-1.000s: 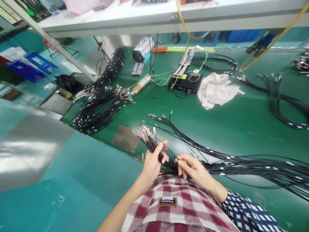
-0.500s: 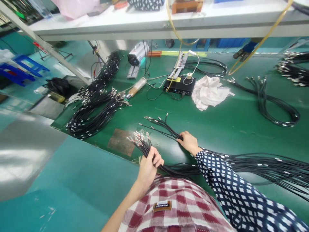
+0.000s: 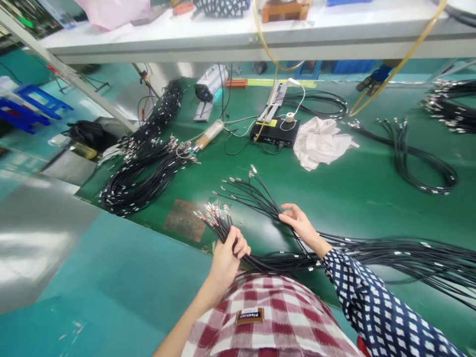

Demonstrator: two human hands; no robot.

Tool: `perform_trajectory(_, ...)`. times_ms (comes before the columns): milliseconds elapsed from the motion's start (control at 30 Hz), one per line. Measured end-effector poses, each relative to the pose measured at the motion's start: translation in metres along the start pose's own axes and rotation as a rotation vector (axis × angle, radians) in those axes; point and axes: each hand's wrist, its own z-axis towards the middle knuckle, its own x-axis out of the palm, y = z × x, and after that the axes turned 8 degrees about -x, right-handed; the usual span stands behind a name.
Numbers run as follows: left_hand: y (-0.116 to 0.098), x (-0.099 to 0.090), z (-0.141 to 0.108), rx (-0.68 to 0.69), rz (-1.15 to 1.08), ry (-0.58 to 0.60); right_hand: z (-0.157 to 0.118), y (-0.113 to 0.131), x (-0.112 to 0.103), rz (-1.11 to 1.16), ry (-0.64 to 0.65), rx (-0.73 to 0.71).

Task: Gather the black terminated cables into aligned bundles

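Note:
My left hand is wrapped round a thick bundle of black cables, whose metal-tipped ends stick up above the fist. To its right, my right hand pinches a smaller, fanned-out group of black cables between thumb and fingers. The ends of that group spread to the left over the green tabletop. Behind both hands, the long cable lengths run off to the right along the near side of the table, with small white labels on them.
Coiled black cables lie at the left, and another looped bundle at the right. A black box with wires stands near a crumpled white cloth. A brown plate lies at the front edge. Yellow tubing hangs from the shelf.
My right hand has shifted slightly right and its fingers have loosened a little. The cables in it have fanned out wider. My left hand keeps its hold on its bundle.

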Motion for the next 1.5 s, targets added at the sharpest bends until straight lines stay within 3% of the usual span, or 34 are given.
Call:
perform_trajectory(100, 0.000, 0.001, -0.001, -0.002, 0.010, 0.001, 0.005, -0.002, 0.002, -0.116, 0.042, 0.052)
perform_trajectory(300, 0.001, 0.000, -0.002, 0.007, 0.023, 0.009, 0.015, 0.001, 0.006, -0.391, -0.107, 0.047)
perform_trajectory(400, 0.002, -0.001, -0.002, 0.006, 0.019, 0.010, 0.016, 0.008, 0.007, -0.662, -0.123, 0.040)
perform_trajectory(500, 0.002, -0.001, -0.003, 0.012, 0.029, 0.012, 0.017, 0.019, 0.005, -0.851, -0.173, -0.120)
perform_trajectory(600, 0.003, -0.001, -0.004, 0.016, 0.028, 0.016, 0.012, 0.031, 0.003, -0.656, -0.228, -0.297)
perform_trajectory(767, 0.003, 0.003, -0.005, 0.058, 0.038, 0.013, -0.031, 0.045, 0.010, -0.136, 0.008, -0.206)
perform_trajectory(900, 0.001, 0.008, -0.003, 0.097, 0.056, 0.047, -0.069, 0.043, 0.018, -0.113, 0.091, -0.160)
perform_trajectory(1000, -0.001, 0.010, -0.001, 0.084, 0.060, 0.050, -0.083, 0.039, 0.023, -0.168, 0.122, -0.208)
perform_trajectory(1233, 0.002, 0.008, 0.002, 0.053, 0.097, -0.017, -0.092, 0.036, 0.030, -0.379, 0.228, -0.486)
perform_trajectory(1400, 0.001, 0.000, 0.001, 0.075, 0.179, -0.048, -0.084, 0.049, 0.028, -0.407, 0.448, -0.478)
perform_trajectory(1467, -0.001, -0.001, 0.000, 0.077, 0.150, -0.041, -0.068, 0.056, 0.024, -0.388, 0.552, -0.467)
perform_trajectory(1500, -0.002, -0.002, -0.001, 0.077, 0.127, -0.020, -0.056, 0.057, 0.021, -0.384, 0.537, -0.458)
